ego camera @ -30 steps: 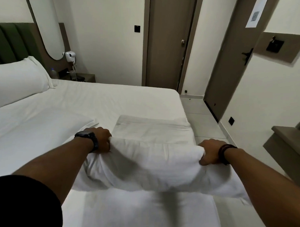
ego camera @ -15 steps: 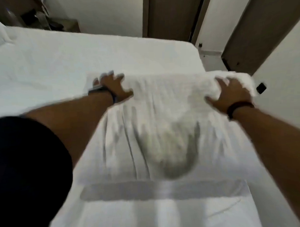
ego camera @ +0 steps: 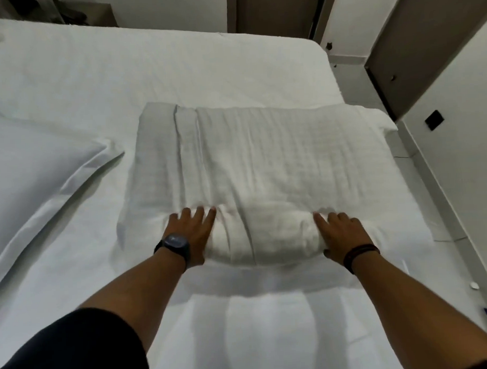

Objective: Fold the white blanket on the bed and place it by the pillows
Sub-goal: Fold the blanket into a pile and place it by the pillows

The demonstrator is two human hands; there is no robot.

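The white blanket (ego camera: 269, 167) lies folded into a thick pad on the bed (ego camera: 150, 71), near its right edge. Both hands rest flat on its near rolled fold, fingers spread, gripping nothing: left hand (ego camera: 190, 231), right hand (ego camera: 339, 233). It looks soft, puffy and light, so it will likely sag; best scooped from under both ends.
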